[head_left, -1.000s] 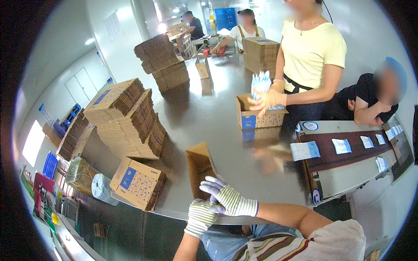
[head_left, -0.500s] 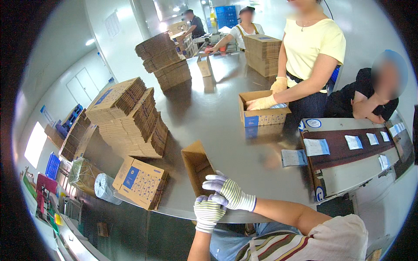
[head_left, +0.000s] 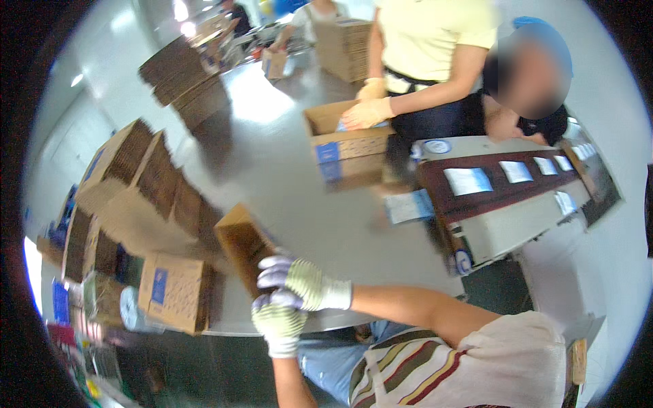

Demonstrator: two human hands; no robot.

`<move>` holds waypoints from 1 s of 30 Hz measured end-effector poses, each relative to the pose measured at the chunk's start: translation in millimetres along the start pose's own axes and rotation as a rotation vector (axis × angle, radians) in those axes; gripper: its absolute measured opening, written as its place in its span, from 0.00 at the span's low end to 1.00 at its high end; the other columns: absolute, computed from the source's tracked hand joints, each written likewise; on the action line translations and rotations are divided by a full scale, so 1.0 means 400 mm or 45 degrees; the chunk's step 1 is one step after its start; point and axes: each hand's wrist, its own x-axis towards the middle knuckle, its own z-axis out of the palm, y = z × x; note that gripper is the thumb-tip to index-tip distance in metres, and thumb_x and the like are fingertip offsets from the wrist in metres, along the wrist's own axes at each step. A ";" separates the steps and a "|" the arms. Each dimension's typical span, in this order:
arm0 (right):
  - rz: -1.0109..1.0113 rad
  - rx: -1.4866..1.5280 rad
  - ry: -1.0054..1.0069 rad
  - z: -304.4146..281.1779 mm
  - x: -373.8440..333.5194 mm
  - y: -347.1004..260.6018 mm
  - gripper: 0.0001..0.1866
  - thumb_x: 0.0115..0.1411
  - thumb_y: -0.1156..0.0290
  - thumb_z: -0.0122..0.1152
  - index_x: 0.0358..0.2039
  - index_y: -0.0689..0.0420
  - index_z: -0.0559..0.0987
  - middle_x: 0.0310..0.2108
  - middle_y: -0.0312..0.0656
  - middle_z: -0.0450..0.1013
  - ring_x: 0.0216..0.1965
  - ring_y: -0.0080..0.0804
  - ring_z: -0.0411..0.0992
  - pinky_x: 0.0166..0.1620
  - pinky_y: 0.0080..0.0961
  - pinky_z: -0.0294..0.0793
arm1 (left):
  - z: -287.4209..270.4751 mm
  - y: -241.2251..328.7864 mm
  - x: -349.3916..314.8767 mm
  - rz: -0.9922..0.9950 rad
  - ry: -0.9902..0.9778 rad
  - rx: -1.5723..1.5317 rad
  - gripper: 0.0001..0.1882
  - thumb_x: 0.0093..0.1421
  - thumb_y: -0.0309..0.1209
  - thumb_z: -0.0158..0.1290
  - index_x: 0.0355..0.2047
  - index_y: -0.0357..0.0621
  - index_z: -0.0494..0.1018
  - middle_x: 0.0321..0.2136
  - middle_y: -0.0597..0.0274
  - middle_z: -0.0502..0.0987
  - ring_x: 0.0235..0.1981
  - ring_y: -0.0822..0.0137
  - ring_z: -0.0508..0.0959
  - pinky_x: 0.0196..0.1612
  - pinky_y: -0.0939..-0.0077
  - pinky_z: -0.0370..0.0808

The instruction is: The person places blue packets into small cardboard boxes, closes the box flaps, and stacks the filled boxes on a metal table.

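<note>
An open brown cardboard box (head_left: 235, 230) stands at the table's near edge, its open top showing the bare inner walls. Both my hands wear striped knit gloves with purple fingertips, and they meet at the box's near end. My left hand (head_left: 277, 325) is closed around the near rim. Just above and right of it, my right hand (head_left: 307, 282) curls its fingers over the box's near right edge, partly covering the left fingertips. What lies at the bottom of the box is hidden.
Flattened cartons (head_left: 175, 294) and tall carton stacks (head_left: 129, 183) stand to the left. Across the table, a co-worker's gloved hands (head_left: 367, 112) reach into an open carton (head_left: 350, 148). At right, a conveyor (head_left: 503, 224) carries white-and-blue packets; one packet (head_left: 408, 206) lies at its end.
The whole view has swung, so the scene sits further left and higher in the picture. My hands keep their place on the box. The co-worker's hands are still at the other carton.
</note>
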 end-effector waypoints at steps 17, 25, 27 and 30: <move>0.012 0.123 0.071 0.019 0.006 -0.019 0.14 0.56 0.59 0.54 0.38 0.55 0.74 0.41 0.39 0.70 0.54 0.42 0.63 0.64 0.48 0.49 | 0.001 0.001 -0.007 0.010 0.060 0.171 0.13 0.37 0.36 0.60 0.23 0.47 0.71 0.20 0.64 0.74 0.24 0.60 0.74 0.37 0.65 0.71; 0.019 0.163 0.070 0.012 0.009 -0.017 0.13 0.56 0.60 0.54 0.37 0.54 0.74 0.40 0.39 0.71 0.54 0.42 0.63 0.63 0.49 0.49 | 0.023 -0.020 -0.025 -0.011 0.050 0.175 0.21 0.37 0.47 0.63 0.26 0.47 0.74 0.21 0.61 0.75 0.22 0.57 0.73 0.38 0.60 0.70; 0.025 0.163 0.052 0.009 0.010 -0.018 0.13 0.56 0.60 0.54 0.37 0.54 0.74 0.40 0.39 0.71 0.53 0.42 0.63 0.63 0.49 0.50 | 0.019 -0.007 -0.015 -0.042 0.064 0.201 0.19 0.36 0.46 0.63 0.24 0.47 0.73 0.17 0.60 0.73 0.20 0.57 0.73 0.36 0.61 0.70; 0.016 0.161 0.075 0.016 0.010 -0.019 0.13 0.56 0.60 0.54 0.36 0.55 0.74 0.39 0.39 0.71 0.53 0.42 0.64 0.63 0.49 0.50 | 0.011 0.000 -0.005 -0.091 -0.023 0.156 0.17 0.37 0.43 0.62 0.23 0.47 0.73 0.18 0.60 0.73 0.21 0.57 0.74 0.35 0.64 0.70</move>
